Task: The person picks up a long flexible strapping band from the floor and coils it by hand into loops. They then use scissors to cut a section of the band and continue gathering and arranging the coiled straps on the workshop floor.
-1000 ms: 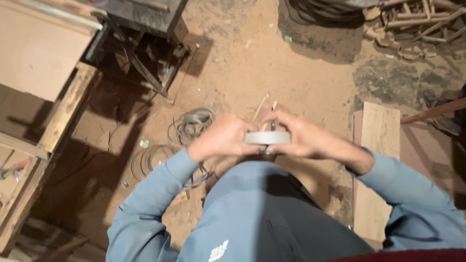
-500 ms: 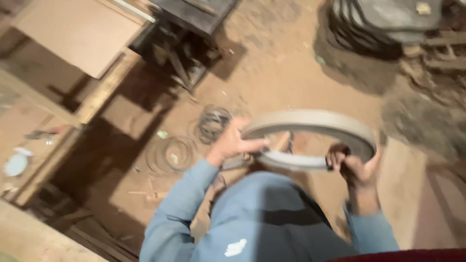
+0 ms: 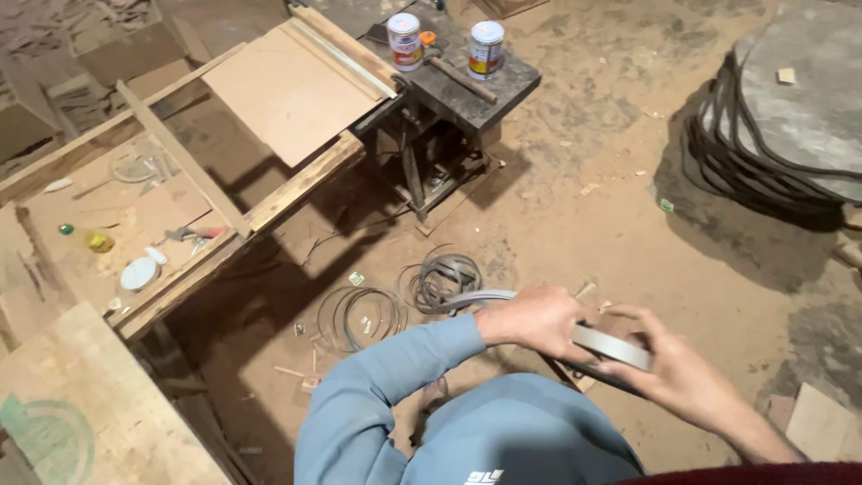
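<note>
Grey edging strip (image 3: 611, 345) held in both grips: left hand (image 3: 537, 320), right hand (image 3: 669, 373) | two lidded tins (image 3: 404, 40) on stand (image 3: 503, 85)

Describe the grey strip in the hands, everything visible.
The grey strip is a thin, flat, flexible band, pale grey, perhaps plastic edging. It curves in a loop held roughly level above the dusty floor. The left hand clasps it from above, the right hand pinches its near edge. A further length trails left toward loose coils.

single head-worn view, looking steeply down (slightly forward), hands close below, dirt floor (image 3: 575, 198) farther off
</note>
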